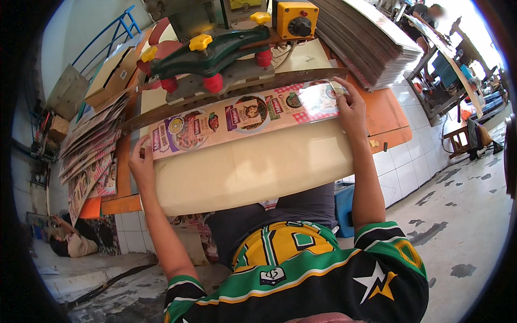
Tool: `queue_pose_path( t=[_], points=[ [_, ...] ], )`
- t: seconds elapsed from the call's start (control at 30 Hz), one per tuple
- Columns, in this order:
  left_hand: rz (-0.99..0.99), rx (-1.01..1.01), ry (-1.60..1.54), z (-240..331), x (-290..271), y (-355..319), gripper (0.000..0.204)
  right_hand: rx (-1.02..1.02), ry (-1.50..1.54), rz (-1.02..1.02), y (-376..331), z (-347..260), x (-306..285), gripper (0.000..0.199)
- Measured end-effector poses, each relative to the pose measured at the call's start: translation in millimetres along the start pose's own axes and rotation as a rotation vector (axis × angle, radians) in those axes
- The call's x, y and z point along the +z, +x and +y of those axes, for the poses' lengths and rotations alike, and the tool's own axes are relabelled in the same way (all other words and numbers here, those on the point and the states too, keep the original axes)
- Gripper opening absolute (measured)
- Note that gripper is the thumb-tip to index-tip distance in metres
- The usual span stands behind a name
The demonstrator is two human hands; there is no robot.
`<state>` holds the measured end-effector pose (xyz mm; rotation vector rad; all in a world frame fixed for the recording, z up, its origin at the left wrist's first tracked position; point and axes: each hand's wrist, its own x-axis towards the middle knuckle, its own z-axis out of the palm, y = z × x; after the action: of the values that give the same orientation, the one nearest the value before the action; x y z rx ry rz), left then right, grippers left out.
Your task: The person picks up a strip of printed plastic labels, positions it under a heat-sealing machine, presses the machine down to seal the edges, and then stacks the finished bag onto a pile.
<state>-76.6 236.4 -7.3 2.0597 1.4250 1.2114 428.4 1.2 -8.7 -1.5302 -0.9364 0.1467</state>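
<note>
A long glossy printed sheet with food pictures and a pink checked border lies along the far part of a cream board. My left hand is closed at the sheet's left end, its fingers curled at the edge. At the right end, my right hand pinches the sheet's corner with thumb and fingers. The sheet's far edge runs beside a long metal bar of a machine. Above that bar sits a dark green clamp with yellow knobs and red feet.
A yellow control box with a black dial stands behind the clamp. A tall stack of boards rises at the far right. Loose printed sheets are piled at left, by an open cardboard box. Other people are in the background.
</note>
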Motion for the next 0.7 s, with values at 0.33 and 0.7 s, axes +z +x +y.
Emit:
queue_pose_path(
  t=[0.33, 0.7],
  points=[
    [-0.02, -0.025, -0.029, -1.5, -0.5, -1.0, 0.026, 0.049, 0.001, 0.011, -1.2, -11.6, 0.5, 0.033],
    [-0.036, 0.006, -0.035, 2.9, -7.2, 0.1, 0.027, 0.131, 0.025, -0.052, 5.7, 4.2, -9.6, 0.035]
  ],
)
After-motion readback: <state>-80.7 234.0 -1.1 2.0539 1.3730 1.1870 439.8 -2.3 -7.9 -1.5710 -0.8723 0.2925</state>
